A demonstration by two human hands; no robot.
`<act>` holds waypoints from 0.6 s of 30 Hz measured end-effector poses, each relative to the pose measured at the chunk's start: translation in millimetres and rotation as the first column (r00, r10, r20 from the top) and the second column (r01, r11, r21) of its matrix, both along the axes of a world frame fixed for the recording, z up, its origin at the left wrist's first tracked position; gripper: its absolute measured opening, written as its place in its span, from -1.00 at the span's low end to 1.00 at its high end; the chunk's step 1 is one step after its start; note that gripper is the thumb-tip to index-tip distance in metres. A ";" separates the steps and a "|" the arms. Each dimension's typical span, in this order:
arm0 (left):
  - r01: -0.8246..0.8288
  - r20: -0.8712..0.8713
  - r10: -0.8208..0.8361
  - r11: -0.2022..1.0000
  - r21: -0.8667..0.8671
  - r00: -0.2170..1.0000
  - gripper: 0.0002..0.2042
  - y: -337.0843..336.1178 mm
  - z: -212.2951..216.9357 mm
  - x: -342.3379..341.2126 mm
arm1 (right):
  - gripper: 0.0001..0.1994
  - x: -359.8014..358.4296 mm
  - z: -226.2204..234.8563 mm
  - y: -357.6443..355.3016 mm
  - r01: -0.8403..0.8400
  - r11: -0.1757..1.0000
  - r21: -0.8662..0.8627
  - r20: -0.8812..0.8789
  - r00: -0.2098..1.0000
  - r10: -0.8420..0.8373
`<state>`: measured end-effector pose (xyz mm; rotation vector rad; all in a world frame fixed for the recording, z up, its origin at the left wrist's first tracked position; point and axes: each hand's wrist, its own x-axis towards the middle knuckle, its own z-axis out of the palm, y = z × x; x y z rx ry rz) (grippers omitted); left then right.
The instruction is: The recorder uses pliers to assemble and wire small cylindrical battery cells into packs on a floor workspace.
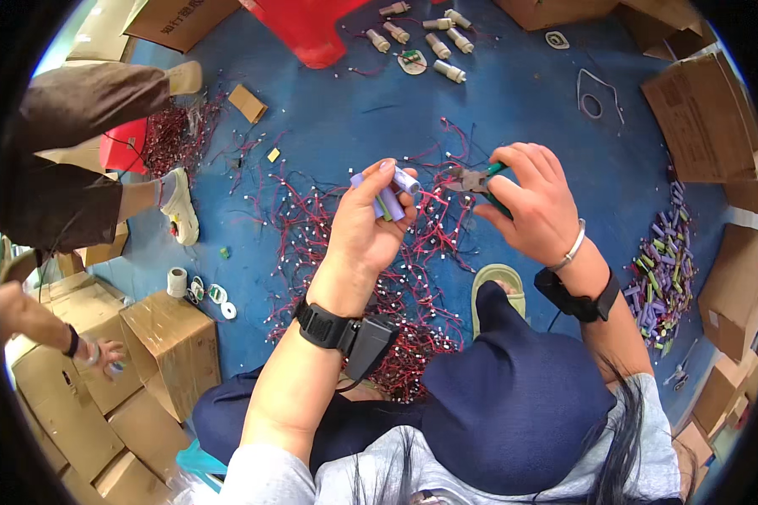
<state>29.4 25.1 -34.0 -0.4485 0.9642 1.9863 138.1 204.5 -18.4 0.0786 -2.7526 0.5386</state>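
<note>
**Lilac cylindrical battery cells (389,204) and green-handled metal pliers (473,180) in our grip**

In the head view, our left hand (364,223) grasps the cells over a tangled heap of thin red-and-black wires (408,337). Our right hand (537,206) clasps the pliers near the heap's upper right. Well right of the heap lies a pile of purple-and-green cylinders (661,273).

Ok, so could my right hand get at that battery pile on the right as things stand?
Probably yes, perhaps with a lean: nothing seems to stand between the right hand and the battery pile. Its grip holds pliers, though, so those would likely need putting down first.
</note>
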 end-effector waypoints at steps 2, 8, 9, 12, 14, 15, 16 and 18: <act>0.026 0.022 -0.026 1.000 0.002 0.999 -0.88 3.2 -0.1 1.4 | -0.74 -1.2 0.7 -1.2 -0.038 0.999 0.011 -0.083 0.996 0.039; 0.030 0.075 -0.034 0.998 0.056 0.997 -0.88 8.7 2.0 5.3 | -0.75 -4.3 -2.3 -6.9 -0.027 0.994 0.103 -0.132 0.990 0.041; 0.032 0.093 -0.038 0.998 0.057 0.995 -0.88 9.7 3.7 6.0 | -0.76 -4.9 -3.1 -7.1 -0.026 0.992 0.122 -0.145 0.988 0.044; 0.029 0.083 -0.035 0.997 0.071 0.996 -0.88 10.7 4.3 7.9 | -0.76 -5.6 -5.4 -7.5 -0.007 0.992 0.125 -0.149 0.988 0.025; 0.026 0.078 -0.033 0.996 0.084 0.996 -0.89 9.2 3.4 8.3 | -0.75 -6.2 -7.7 -9.5 0.009 0.991 0.134 -0.164 0.986 0.013; 0.025 0.073 -0.033 0.995 0.098 0.997 -0.89 8.3 3.7 8.2 | -0.75 -6.9 -9.2 -11.0 0.028 0.989 0.144 -0.180 0.984 -0.001; 0.020 0.069 -0.026 0.995 0.093 0.997 -0.89 9.4 5.8 10.3 | -0.75 -7.0 -12.2 -12.3 0.022 0.990 0.139 -0.184 0.983 0.004; 0.035 0.015 -0.036 0.999 0.020 0.999 -0.89 14.1 12.0 16.7 | -0.74 -7.1 -17.5 -15.1 0.086 0.994 0.074 -0.208 0.976 -0.069</act>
